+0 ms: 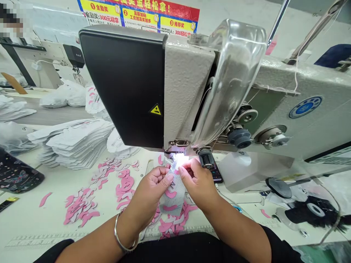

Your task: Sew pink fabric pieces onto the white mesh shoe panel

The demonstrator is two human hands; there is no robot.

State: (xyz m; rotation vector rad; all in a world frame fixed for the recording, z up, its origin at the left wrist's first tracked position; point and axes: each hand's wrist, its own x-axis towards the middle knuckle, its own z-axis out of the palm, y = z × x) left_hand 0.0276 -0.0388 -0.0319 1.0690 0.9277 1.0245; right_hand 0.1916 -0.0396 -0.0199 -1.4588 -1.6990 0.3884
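Under the lit needle area of a sewing machine [189,91] lies a whitish mesh fabric panel [175,200] with curved pink patches on it. My left hand [153,188], a bangle on its wrist, pinches the panel's left side just in front of the presser foot [169,155]. My right hand [199,182] is closed, thumb and forefinger together at a small pink patch [177,171] on the panel. Glare from the lamp hides the stitching spot. Loose pink patches [179,221] lie in a heap under and around the panel's near end.
Piles of pink patches [80,206] and a stack of white fabric pieces [79,144] lie to the left. A dark butterfly-patterned item [19,171] is at the far left. A phone [217,173] and a black fuzzy item [309,213] are to the right. A ruler strip [41,239] runs along the front.
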